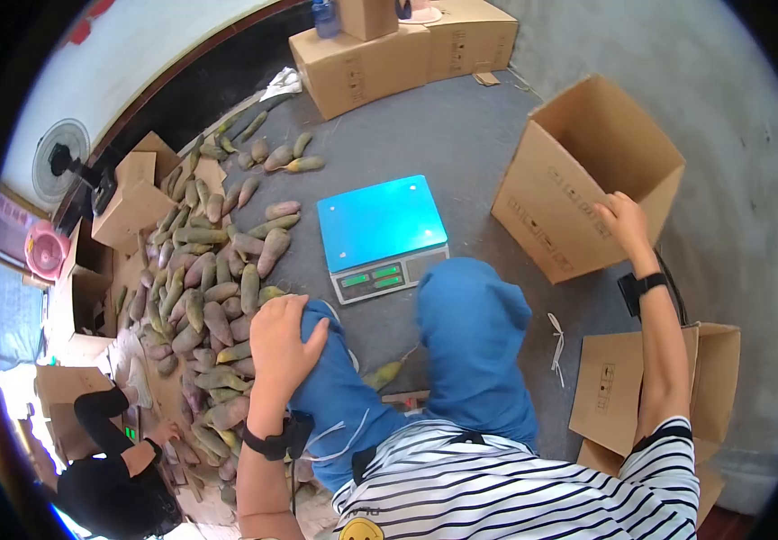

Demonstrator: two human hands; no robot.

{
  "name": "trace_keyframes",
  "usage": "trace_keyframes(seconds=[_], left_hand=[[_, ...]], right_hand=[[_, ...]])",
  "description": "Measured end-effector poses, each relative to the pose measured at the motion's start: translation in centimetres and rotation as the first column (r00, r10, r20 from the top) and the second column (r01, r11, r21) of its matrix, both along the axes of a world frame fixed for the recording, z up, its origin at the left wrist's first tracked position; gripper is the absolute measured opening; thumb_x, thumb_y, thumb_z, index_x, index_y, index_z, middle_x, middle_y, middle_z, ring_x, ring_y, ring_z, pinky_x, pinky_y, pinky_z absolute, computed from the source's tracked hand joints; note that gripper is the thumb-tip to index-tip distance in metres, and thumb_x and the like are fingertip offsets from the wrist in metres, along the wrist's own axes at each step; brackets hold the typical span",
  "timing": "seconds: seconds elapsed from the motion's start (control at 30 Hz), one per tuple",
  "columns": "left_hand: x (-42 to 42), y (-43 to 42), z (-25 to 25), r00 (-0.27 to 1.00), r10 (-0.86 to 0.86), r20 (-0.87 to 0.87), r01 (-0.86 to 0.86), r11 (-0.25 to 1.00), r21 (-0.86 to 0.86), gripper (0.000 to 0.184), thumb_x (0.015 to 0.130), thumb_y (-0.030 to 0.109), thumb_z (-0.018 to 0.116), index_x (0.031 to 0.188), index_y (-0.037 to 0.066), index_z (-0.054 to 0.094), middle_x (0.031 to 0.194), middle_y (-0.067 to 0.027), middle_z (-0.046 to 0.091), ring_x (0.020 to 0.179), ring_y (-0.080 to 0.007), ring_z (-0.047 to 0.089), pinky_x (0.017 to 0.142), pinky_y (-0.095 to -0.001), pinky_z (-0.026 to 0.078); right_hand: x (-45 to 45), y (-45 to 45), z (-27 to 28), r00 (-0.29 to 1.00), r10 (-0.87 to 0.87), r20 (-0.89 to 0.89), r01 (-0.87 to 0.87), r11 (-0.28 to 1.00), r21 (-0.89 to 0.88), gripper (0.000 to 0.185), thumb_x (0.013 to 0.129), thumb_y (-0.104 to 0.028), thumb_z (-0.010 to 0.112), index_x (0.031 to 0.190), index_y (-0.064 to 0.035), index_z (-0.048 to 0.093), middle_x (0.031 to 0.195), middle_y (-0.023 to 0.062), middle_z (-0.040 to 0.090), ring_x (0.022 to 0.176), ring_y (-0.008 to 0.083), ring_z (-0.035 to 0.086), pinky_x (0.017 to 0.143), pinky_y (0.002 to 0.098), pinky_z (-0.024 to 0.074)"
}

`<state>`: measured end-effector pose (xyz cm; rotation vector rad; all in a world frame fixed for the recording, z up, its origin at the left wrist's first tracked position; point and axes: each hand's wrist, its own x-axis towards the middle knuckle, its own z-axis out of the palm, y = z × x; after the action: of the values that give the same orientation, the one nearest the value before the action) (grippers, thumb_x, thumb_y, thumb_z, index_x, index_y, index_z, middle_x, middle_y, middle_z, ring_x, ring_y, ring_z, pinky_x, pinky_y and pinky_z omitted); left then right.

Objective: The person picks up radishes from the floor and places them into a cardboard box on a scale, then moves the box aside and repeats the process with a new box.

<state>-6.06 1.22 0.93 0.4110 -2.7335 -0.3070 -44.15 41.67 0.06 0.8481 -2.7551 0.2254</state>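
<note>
My left hand (285, 337) rests on my left knee, its fingers lying flat and the thumb apart. My right hand (623, 218) is closed on the near upper edge of an open cardboard box (551, 202), which stands tilted at the right. Between my knees and the far boxes, a digital scale (382, 223) with a blue top sits on the grey floor, its green displays lit and nothing on its plate. To the left of the scale lies a large pile of long green and purplish root vegetables (213, 319).
Closed cardboard boxes (357, 72) stand at the back, and more open boxes (637, 382) at the lower right. Along the left are other boxes and a fan (60, 153). A co-worker in black (119, 495) reaches toward the pile at the lower left. A white string (556, 344) lies near my right knee.
</note>
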Motion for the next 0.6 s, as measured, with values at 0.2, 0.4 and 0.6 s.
trace_keyframes(seconds=[0.2, 0.4, 0.6], left_hand=[[0.4, -0.4, -0.4, 1.0, -0.02, -0.013, 0.02, 1.0, 0.011, 0.038, 0.073, 0.025, 0.071, 0.102, 0.003, 0.061, 0.102, -0.0122, 0.061, 0.1, -0.03, 0.057, 0.085, -0.041, 0.043], [0.7, -0.4, -0.6, 0.999, -0.001, -0.032, 0.002, 1.0, 0.02, 0.037, 0.073, 0.025, 0.071, 0.102, 0.004, 0.061, 0.102, -0.0115, 0.062, 0.101, -0.0296, 0.056, 0.088, -0.0409, 0.041], [0.7, -0.6, -0.4, 0.999, -0.03, -0.041, 0.032, 0.998, 0.05, 0.035, 0.075, 0.025, 0.07, 0.102, 0.004, 0.061, 0.099, -0.0119, 0.062, 0.099, -0.0313, 0.057, 0.087, -0.0411, 0.043]], right_hand=[[1.3, 3.3, 2.1, 0.999, 0.039, 0.013, -0.034, 0.967, -0.252, 0.03, 0.086, -0.024, 0.064, 0.078, 0.0035, 0.057, 0.073, 0.016, 0.054, 0.07, 0.0328, 0.053, 0.063, 0.0392, 0.042], [5.7, 1.1, 9.5, 0.983, -0.056, 0.176, 0.127, 0.897, -0.424, 0.03, 0.089, -0.022, 0.063, 0.079, 0.0059, 0.056, 0.07, 0.0058, 0.05, 0.064, 0.016, 0.047, 0.058, 0.0312, 0.0385], [9.0, -7.1, 12.4, 0.95, 0.311, -0.036, -0.294, 0.846, -0.445, 0.025, 0.087, -0.018, 0.064, 0.079, 0.0041, 0.056, 0.068, 0.0073, 0.046, 0.063, 0.0179, 0.045, 0.057, 0.0308, 0.0371]])
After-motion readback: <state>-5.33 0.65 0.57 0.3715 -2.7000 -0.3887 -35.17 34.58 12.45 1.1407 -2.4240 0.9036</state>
